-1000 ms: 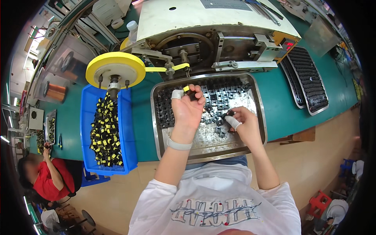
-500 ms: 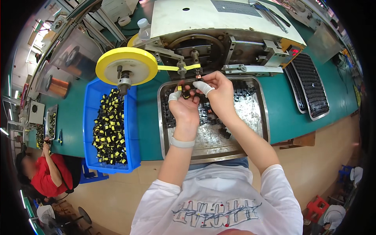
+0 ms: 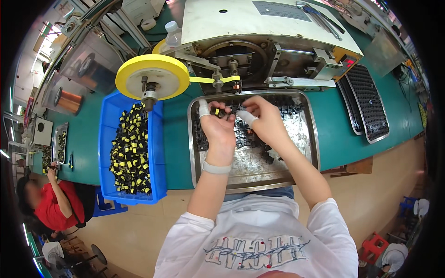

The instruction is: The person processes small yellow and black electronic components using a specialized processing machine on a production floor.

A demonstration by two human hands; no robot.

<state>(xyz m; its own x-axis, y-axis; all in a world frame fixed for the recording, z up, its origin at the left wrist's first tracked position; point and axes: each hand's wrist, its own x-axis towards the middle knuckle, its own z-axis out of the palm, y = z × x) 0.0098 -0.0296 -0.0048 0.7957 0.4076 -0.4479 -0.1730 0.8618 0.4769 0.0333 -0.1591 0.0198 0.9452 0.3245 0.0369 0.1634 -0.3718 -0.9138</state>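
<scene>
My left hand point(image 3: 218, 129) is palm up over the metal tray, fingers curled round small black coil bobbins point(image 3: 216, 111), at least one with yellow tape. White covers wrap my left thumb and a right-hand digit. My right hand point(image 3: 266, 120) is beside it, fingers bent together above the tray's far part; what they hold, if anything, is hidden. Just beyond the fingers, a copper-wound coil point(image 3: 237, 86) sits on the taping machine's spindle, touched by neither hand. A strip of yellow tape point(image 3: 200, 79) runs toward it from the tape roll point(image 3: 153, 69).
The metal tray point(image 3: 255, 178) holds many black bobbins. At left, a blue bin point(image 3: 160, 157) is filled with yellow-taped coils. The machine point(image 3: 222, 23) stands behind, with tools on top. Black trays point(image 3: 371, 104) lie at right. A person in red point(image 3: 60, 206) works at far left.
My right hand has drawn back from the spindle, down toward the tray, leaving the coil there. My left hand has turned slightly, its fingers more spread round the bobbins.
</scene>
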